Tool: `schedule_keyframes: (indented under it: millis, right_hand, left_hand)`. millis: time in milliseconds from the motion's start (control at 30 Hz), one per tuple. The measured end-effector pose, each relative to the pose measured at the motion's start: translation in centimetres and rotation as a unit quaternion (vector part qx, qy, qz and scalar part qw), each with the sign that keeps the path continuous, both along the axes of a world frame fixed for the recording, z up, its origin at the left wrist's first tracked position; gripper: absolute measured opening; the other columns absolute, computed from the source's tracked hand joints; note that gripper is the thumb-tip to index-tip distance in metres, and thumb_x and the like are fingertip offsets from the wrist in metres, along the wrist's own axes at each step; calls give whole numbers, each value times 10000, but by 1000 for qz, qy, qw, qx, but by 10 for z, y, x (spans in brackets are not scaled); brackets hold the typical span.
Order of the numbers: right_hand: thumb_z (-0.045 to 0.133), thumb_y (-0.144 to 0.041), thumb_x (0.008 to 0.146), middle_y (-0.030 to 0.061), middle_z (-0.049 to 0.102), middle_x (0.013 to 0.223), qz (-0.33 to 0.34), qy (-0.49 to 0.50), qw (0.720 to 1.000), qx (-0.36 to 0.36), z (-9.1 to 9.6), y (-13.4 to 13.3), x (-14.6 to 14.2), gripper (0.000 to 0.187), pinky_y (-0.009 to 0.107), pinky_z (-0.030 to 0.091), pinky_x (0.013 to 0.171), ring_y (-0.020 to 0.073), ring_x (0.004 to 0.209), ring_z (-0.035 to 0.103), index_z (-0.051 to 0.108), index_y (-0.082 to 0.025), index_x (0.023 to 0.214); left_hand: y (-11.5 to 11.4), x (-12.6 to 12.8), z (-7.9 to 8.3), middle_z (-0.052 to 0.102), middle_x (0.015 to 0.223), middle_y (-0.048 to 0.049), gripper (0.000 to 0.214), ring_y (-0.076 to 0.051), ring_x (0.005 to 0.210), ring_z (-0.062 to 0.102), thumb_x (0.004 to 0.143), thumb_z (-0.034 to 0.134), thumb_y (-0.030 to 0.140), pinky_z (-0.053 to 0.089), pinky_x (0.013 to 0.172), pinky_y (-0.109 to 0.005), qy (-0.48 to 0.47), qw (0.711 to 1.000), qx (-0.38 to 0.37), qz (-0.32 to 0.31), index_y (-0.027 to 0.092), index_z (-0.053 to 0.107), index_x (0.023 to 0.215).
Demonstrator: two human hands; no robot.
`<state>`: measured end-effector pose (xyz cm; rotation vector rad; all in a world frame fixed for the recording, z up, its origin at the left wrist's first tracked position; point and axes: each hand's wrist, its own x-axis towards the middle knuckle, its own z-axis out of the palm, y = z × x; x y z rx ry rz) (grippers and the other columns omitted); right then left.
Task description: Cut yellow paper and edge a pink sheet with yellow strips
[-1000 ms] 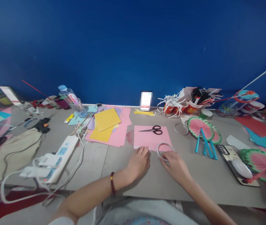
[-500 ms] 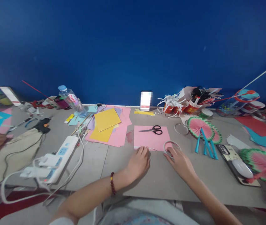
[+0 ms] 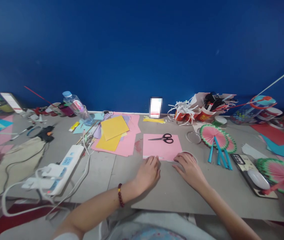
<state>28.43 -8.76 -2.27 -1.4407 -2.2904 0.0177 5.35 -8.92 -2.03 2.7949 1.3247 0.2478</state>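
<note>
A pink sheet of paper [image 3: 161,149] lies flat before me, with a white strip along its near edge at the left. Black-handled scissors [image 3: 164,138] rest on its upper part. The curled fingers of my left hand [image 3: 149,171] are closed on the near edge of this sheet. My right hand [image 3: 190,168] lies at the sheet's near right corner, its thumb apart from the stretched fingers, so it is open. Beside and partly beneath those fingers is a pale ring like a tape roll [image 3: 193,156], mostly hidden.
A second ring [image 3: 193,137] and folded paper fans [image 3: 213,137] lie to the right, near a phone with a mouse [image 3: 258,179] on it. At left are a power strip [image 3: 68,168], yellow paper [image 3: 115,127] and a tilted bottle [image 3: 78,106]. Cups [image 3: 206,115] stand behind.
My right hand has shifted slightly away from me and right, over the ring, its fingers now covering more of it. My left hand has hardly moved. Another person's hand at far left has drawn back.
</note>
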Motion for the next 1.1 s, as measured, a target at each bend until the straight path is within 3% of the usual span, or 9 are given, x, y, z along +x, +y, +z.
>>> schedule_keyframes:
  millis: [300, 500, 667, 1100]
  right_hand:
    - [460, -208, 879, 84, 662, 957, 24, 94, 986, -132, 18, 13, -6, 170, 355, 425, 858, 216, 950, 592, 606, -193, 795]
    - [434, -222, 875, 51, 654, 831, 16, 27, 976, -215, 35, 30, -5, 204, 286, 391, 736, 178, 801, 583, 610, -196, 776]
    - [417, -201, 856, 29, 641, 743, 27, 7, 969, -245, 37, 46, -5, 232, 297, 354, 771, 154, 717, 561, 600, -182, 713]
    - [398, -160, 853, 45, 661, 769, 1, -112, 948, -297, 47, 57, -14, 277, 287, 301, 758, 150, 728, 548, 603, -171, 668]
  left_hand:
    - [-1, -1, 0, 532, 1179, -155, 464, -271, 1096, 468, 917, 398, 247, 450, 887, -397, -1, 1000, -7, -3, 41, 400, 1333]
    - [-1, -2, 0, 525, 1214, -174, 511, -290, 1111, 456, 921, 395, 279, 446, 873, -404, 27, 1000, -1, -5, 6, 384, 1352]
    - [0, -3, 0, 518, 1235, -184, 524, -292, 1127, 446, 924, 390, 278, 435, 878, -410, 25, 1000, 3, -7, 10, 353, 1373]
    - [-1, -4, 3, 536, 1206, -177, 513, -288, 1128, 457, 911, 422, 272, 436, 864, -396, 18, 1000, -3, -6, 51, 361, 1370]
